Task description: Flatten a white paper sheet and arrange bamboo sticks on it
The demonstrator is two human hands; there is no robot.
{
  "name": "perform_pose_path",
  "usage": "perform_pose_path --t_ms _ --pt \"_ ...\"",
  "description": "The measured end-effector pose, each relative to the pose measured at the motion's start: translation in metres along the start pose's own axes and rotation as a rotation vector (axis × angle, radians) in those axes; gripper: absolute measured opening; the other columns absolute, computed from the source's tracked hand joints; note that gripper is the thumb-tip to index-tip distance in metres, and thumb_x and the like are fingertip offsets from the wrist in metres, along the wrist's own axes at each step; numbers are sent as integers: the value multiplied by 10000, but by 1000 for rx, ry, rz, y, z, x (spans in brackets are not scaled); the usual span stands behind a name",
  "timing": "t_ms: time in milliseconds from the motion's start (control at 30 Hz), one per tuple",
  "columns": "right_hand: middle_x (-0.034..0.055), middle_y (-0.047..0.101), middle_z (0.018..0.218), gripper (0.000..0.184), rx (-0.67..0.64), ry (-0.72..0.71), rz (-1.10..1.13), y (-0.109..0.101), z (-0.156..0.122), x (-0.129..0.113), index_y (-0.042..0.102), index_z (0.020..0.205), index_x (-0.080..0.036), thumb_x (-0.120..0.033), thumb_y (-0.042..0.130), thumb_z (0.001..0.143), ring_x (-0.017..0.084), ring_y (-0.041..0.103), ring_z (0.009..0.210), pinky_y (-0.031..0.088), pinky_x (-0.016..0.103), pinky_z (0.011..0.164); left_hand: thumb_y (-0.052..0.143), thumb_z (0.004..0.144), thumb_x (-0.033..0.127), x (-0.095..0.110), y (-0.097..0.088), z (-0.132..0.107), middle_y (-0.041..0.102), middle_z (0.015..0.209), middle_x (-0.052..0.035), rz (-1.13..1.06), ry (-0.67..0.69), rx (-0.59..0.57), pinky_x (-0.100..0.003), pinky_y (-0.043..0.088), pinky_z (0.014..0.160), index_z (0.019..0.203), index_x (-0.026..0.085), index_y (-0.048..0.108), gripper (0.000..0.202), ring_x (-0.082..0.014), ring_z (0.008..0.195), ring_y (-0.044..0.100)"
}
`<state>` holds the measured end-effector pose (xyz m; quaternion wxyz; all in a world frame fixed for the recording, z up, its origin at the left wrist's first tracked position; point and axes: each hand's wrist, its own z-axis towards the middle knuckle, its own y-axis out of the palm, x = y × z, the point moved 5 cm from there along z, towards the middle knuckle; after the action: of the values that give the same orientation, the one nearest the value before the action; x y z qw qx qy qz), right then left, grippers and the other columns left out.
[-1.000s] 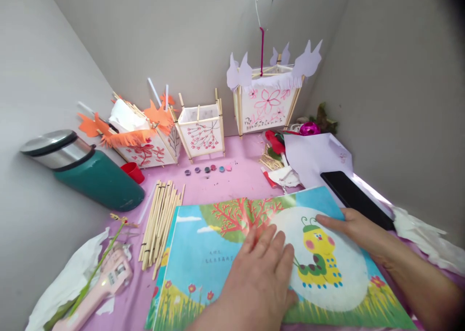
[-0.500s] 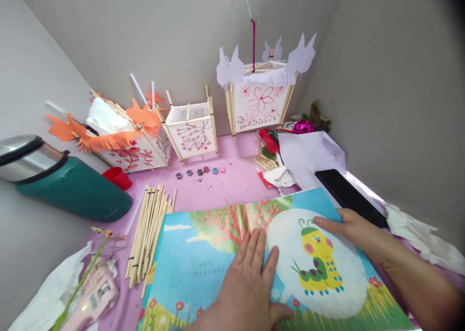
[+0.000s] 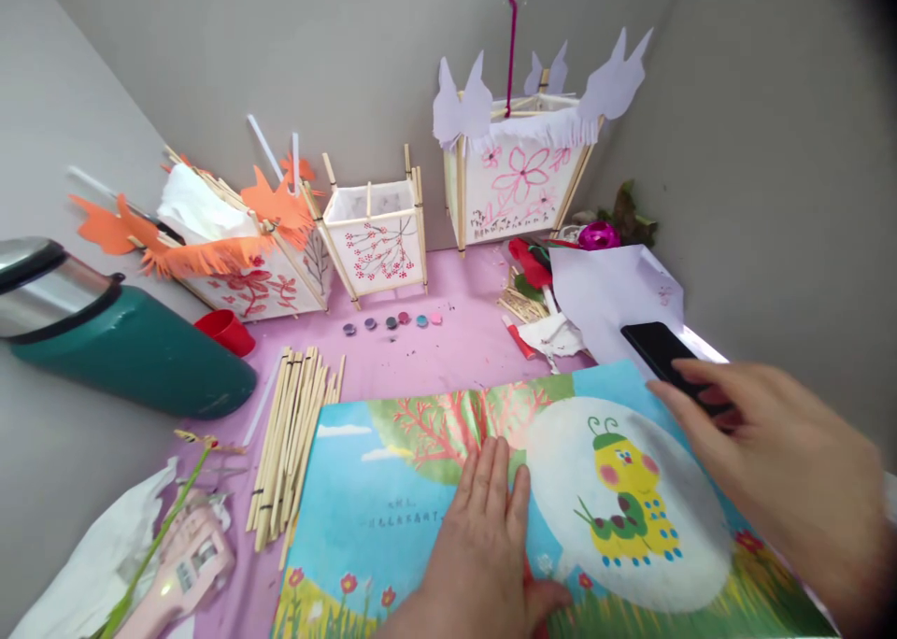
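An open picture book (image 3: 378, 489) lies flat, with a yellow and green caterpillar on its right page. My left hand (image 3: 483, 536) rests palm down near the fold, fingers stretched out over the pages. Above the book's upper right edge is my right hand (image 3: 763, 443), slightly blurred. Its thumb and index finger are a little apart, the other fingers are bent, and nothing shows between them. A black phone (image 3: 655, 347) lies just beyond this hand, which partly hides it.
Paper lanterns stand at the back: one orange-trimmed (image 3: 256, 284), one plain (image 3: 378, 251), one purple-trimmed (image 3: 522, 186). Left are a green bottle (image 3: 140, 349), a red cup (image 3: 228, 333), wooden sticks (image 3: 291, 443) and a pink glue gun (image 3: 186, 564). Small paint pots (image 3: 391, 322) sit mid-table.
My right hand has come off the book's right edge and moved up over it, its fingers now bent near the phone. My left hand stays flat on the book. The view has shifted slightly.
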<state>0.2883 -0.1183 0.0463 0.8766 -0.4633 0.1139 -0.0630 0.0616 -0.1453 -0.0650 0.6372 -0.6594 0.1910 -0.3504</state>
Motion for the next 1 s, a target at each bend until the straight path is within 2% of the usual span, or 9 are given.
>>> perform_pose_path --t_ms 33,67,167,233,333,433,533,800,1000 --pt "98 667 961 387 94 -34 72 -13 0 -13 634 1021 -219 -527 470 853 265 631 780 492 394 658 346 785 732 0 -1 0 49 1511 -232 -11 -6 -2 -536 250 1116 1440 79 239 930 -362 1386 21" --pt "88 655 999 344 116 -88 175 -22 1 -28 632 1022 -221 -484 470 871 243 626 821 498 372 693 327 795 726 0 -2 0 43 1512 -227 -21 -9 -4 -533 245 1119 1442 81 236 918 -359 1387 20" --pt "56 650 1009 225 -105 -363 516 -22 -3 -82 628 1012 -245 -347 459 902 201 620 894 509 322 743 300 822 701 2 -7 1 35 1514 -221 -34 -19 -7 -525 223 1132 1443 75 227 886 -345 1389 7" --pt "42 666 973 225 -281 -540 650 -7 -9 -114 634 1002 -252 -277 427 917 187 626 895 509 313 769 318 823 695 3 -10 1 46 1512 -223 -30 -19 -16 -511 205 1144 1443 53 210 898 -334 1392 -5" --pt "19 697 886 253 -437 -578 675 37 -12 -141 660 951 -242 -246 409 923 169 647 794 509 296 720 318 825 694 5 -15 1 87 1506 -225 -28 -21 -36 -491 177 1160 1435 9 195 925 -321 1395 -2" --pt "4 717 865 237 -489 -507 642 87 -12 -150 677 927 -237 -249 440 910 173 666 778 508 286 702 287 838 684 4 -19 1 102 1503 -222 -31 -30 -62 -472 185 1163 1430 -22 174 928 -321 1394 21" --pt "7 721 938 239 -454 -495 656 113 -15 -151 677 974 -242 -255 447 908 178 671 841 506 294 752 286 841 681 3 -20 1 91 1508 -213 -33 -44 -78 -455 189 1166 1432 -24 154 930 -318 1395 30" --pt "27 718 957 258 -409 -495 622 115 -18 -147 680 993 -229 -321 452 912 193 669 835 501 315 755 302 828 692 7 -17 -6 48 1512 -222 42 -177 0 -451 172 1174 1425 -53 137 969 -313 1396 -33" --pt "32 715 964 270 -402 -537 610 119 -20 -147 677 997 -213 -320 441 920 206 665 862 493 321 775 221 838 692 13 -25 -27 75 1508 -215 31 -178 -69 -463 193 1165 1427 -33 170 935 -321 1396 17"
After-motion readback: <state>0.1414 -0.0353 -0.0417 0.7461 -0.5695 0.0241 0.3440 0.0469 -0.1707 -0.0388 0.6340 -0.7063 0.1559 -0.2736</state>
